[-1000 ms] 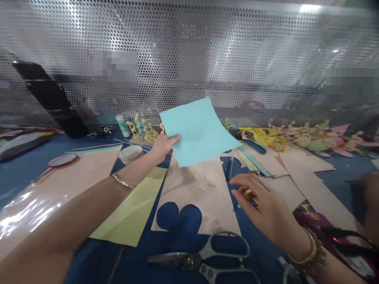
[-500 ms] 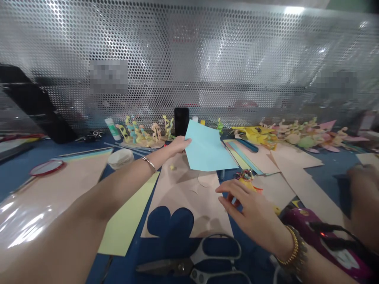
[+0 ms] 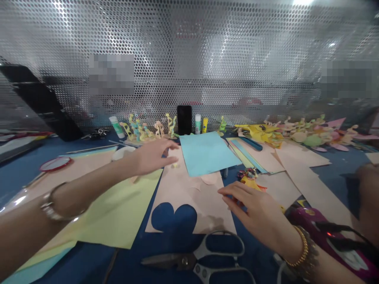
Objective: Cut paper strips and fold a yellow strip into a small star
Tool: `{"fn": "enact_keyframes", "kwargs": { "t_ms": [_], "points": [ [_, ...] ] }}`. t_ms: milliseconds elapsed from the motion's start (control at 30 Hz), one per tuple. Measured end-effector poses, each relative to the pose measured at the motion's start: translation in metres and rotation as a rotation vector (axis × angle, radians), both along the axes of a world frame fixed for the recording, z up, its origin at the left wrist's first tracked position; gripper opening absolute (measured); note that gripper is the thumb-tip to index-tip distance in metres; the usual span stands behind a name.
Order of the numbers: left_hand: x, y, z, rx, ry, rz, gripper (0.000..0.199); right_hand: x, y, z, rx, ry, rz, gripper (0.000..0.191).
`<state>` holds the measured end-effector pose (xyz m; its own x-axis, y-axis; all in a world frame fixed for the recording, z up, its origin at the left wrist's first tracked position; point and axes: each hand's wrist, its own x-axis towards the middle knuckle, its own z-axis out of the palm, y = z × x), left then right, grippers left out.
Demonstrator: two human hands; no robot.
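Note:
My left hand [image 3: 154, 157] hovers over the work area with thumb and fingers apart, holding nothing. Just right of its fingertips lies a light blue sheet of paper [image 3: 210, 153], overlapping the far end of a pale pink sheet [image 3: 207, 209]. That pink sheet has a rounded, two-lobed cutout near its close edge. My right hand [image 3: 245, 205] is beside the pink sheet's right edge, fingers loosely bent, thumb apart, nothing in it. Scissors [image 3: 189, 261] with grey handles lie in front of the pink sheet. Under my left forearm is a yellow-green sheet [image 3: 118, 213].
Glue sticks [image 3: 197, 124], a black phone [image 3: 184, 119] and small paper figures [image 3: 142, 128] stand along the perforated metal panel [image 3: 207, 51]. A purple device with cables [image 3: 310, 221] sits at right, near another person's blurred arm [image 3: 368, 193]. A red-rimmed round object [image 3: 56, 163] lies left.
My left hand has let go of the light blue sheet and moved left. The sheet now lies down flat. More of the yellow-green sheet and other papers show at left. My right hand barely moved.

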<state>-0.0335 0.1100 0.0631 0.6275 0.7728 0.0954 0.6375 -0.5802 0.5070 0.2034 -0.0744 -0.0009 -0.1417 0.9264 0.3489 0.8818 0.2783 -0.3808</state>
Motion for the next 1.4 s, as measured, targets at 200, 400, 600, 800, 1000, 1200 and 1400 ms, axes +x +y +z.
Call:
{"fn": "enact_keyframes", "kwargs": {
  "t_ms": [200,400,600,800,1000,1200,1400],
  "points": [
    [-0.084,-0.053,0.001,-0.077,0.381,0.119,0.042,0.000,-0.003,-0.002,0.011,-0.031,0.077,0.018],
    [-0.136,-0.086,-0.036,0.024,0.295,0.226,0.055,-0.001,-0.004,-0.004,-0.005,-0.002,0.079,0.018],
    [-0.152,-0.086,-0.052,-0.052,0.208,0.241,0.064,-0.001,-0.004,-0.005,0.020,-0.033,0.082,0.013],
    [-0.153,-0.082,-0.044,-0.141,0.198,0.254,0.039,-0.002,-0.004,-0.005,-0.001,-0.036,0.080,0.015],
    [-0.160,-0.088,-0.054,-0.051,0.172,0.246,0.034,-0.002,-0.004,-0.005,-0.011,-0.019,0.077,0.013],
    [-0.167,-0.087,-0.063,0.141,0.251,0.141,0.030,-0.003,-0.005,-0.003,-0.049,0.007,0.070,0.015],
    [-0.171,-0.086,-0.067,0.211,0.311,0.073,0.026,-0.003,-0.006,-0.003,-0.046,0.013,0.064,0.014]
  ]
}}
